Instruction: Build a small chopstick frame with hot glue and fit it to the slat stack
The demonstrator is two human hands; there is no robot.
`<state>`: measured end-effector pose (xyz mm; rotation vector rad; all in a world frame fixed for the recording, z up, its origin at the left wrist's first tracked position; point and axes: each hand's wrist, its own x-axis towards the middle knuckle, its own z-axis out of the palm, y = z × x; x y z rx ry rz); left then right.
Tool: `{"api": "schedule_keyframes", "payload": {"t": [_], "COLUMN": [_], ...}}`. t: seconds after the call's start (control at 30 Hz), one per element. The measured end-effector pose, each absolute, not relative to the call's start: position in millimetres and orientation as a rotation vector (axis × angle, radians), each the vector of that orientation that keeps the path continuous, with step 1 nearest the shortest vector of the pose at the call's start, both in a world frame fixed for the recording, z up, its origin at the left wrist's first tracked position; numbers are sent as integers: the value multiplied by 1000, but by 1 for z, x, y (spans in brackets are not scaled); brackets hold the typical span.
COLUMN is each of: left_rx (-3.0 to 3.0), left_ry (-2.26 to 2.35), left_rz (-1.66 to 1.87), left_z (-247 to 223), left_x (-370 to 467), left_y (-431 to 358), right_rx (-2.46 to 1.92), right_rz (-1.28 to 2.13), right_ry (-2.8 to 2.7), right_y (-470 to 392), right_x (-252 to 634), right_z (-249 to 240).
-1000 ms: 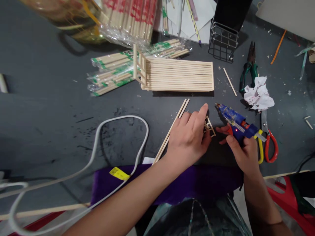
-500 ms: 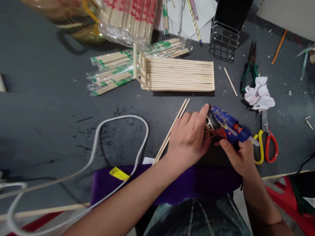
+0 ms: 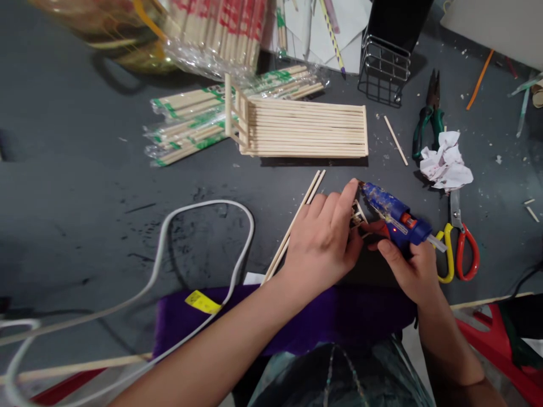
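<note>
My right hand [image 3: 411, 268] grips a blue hot glue gun [image 3: 388, 206], its nozzle pointing up and left and a clear glue stick out of its back. My left hand [image 3: 320, 234] is closed on a small stick frame [image 3: 358, 213], mostly hidden behind the fingers. Its index fingertip is close to the nozzle; whether they touch I cannot tell. Two long wooden sticks [image 3: 292, 229] lie slanted on the table beside the left hand. Beyond the hands lies a bed-like model [image 3: 305, 129] of parallel sticks, with an upright frame at its left end.
Wrapped chopsticks [image 3: 190, 124] and a larger chopstick pack [image 3: 216, 34] lie at the back. To the right are pliers [image 3: 429, 116], crumpled paper [image 3: 447, 161] and scissors [image 3: 458, 243]. A white cable [image 3: 163, 237] loops at left. A wire stand [image 3: 385, 62] is at the back.
The view has shifted very slightly. Both hands, the glue gun and the small frame keep nearly the same positions relative to each other.
</note>
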<state>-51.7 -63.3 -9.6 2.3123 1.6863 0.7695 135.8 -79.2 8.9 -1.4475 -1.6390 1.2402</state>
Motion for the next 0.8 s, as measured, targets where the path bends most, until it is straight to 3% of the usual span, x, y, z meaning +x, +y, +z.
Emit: {"api": "schedule_keyframes", "payload": {"t": [0.8], "left_rx": [2317], "left_ry": [1720], "left_rz": [741], "left_z": [-9], "left_x": [-50], "left_y": [-63], "right_rx": [-1535], "right_rz": [1173], "right_ry": [-1572], "right_y": [-76], "right_x": [133], "right_z": [15]}}
